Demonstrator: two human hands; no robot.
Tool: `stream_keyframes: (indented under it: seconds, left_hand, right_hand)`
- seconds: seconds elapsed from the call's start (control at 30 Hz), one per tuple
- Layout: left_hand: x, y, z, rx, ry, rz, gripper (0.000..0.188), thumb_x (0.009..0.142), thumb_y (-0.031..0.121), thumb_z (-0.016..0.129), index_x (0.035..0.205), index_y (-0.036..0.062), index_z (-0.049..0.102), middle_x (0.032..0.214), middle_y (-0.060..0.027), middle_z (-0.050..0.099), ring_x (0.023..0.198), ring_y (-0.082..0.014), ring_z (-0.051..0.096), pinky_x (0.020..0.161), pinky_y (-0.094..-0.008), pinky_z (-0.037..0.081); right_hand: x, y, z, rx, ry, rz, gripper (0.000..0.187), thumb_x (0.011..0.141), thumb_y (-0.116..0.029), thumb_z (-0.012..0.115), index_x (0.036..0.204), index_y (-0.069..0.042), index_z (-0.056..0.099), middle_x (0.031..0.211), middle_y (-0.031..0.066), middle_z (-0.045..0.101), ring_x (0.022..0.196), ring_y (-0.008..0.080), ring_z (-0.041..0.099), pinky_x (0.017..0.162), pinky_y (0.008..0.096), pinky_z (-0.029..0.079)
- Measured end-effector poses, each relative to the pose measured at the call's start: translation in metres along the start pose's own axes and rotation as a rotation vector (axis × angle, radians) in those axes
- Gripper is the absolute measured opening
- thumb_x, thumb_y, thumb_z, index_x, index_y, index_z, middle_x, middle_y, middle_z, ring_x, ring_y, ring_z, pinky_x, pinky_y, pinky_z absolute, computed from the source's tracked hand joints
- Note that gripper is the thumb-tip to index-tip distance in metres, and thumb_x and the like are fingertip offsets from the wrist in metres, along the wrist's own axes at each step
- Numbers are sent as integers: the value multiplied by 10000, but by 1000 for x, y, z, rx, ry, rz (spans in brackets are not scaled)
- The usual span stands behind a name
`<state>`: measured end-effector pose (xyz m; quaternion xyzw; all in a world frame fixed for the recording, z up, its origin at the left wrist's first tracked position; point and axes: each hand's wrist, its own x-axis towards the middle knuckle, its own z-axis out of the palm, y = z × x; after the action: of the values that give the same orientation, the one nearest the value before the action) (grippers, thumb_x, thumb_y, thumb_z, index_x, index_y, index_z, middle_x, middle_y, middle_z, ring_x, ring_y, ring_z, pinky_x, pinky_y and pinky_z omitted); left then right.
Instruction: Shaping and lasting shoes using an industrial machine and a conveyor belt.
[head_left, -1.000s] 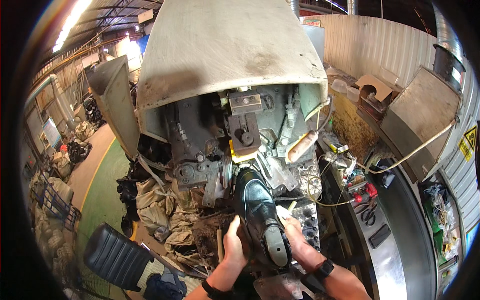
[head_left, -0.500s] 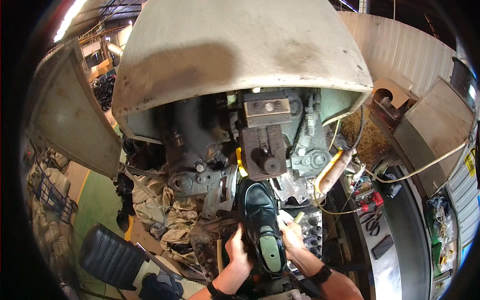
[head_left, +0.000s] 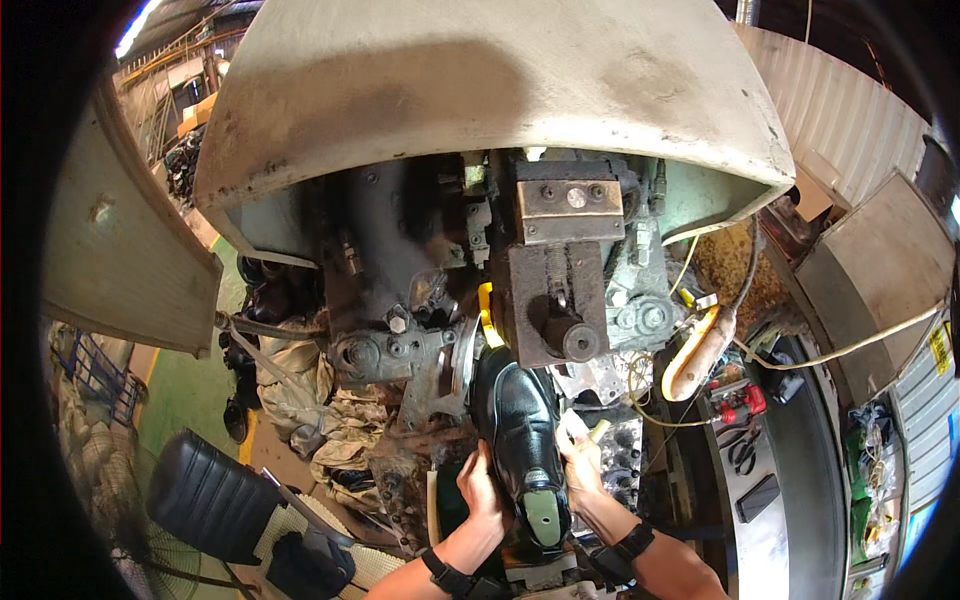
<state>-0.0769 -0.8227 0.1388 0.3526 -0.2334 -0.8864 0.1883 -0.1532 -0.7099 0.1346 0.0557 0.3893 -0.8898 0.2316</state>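
A black leather shoe (head_left: 518, 415) sits toe-forward under the dark metal block (head_left: 530, 295) of a large machine. In its heel opening shows the top of a green shoe last (head_left: 543, 512) with a small round hole. My left hand (head_left: 482, 488) grips the shoe's left side near the heel, its fingers partly hidden by the shoe. Opposite it, my right hand (head_left: 583, 465) holds the right side, thumb up along the upper. A pale strip-like piece (head_left: 598, 431) shows beside the right fingertips; whether they touch it I cannot tell.
A big pale machine hood (head_left: 480, 90) overhangs the work. Metal arms (head_left: 385, 355) flank the shoe. A lit yellow lamp (head_left: 698, 355) hangs at the right on a cable. Further right, scissors (head_left: 742, 452), a phone (head_left: 758, 498) and a red tool (head_left: 742, 404) lie on a bench. A black chair (head_left: 212, 495) stands left.
The view has shifted, so the machine looks larger and nearer. Both hands keep hold of the shoe, whose toe remains at the metal block.
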Motion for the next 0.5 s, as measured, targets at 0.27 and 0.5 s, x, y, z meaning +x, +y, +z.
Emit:
stream_keyframes:
  seconds: [0.27,0.5]
  left_hand:
    - [21,-19,-11,22,23,180,284,1072,249,583,913,37,683,902,-19,688,781,-137,621,732,-315,522]
    - [22,-19,-10,45,-2,116,307,1086,282,517,1053,24,680,1010,-80,722,859,-203,689,775,-348,567]
  right_hand:
    - [13,9,-10,-81,1,-84,329,992,-154,699,1289,-55,597,1144,35,686,1006,135,666,870,300,553]
    - [13,1,-18,-156,7,74,355,1002,-206,691,1300,-37,596,1165,51,685,1027,146,666,878,293,554]
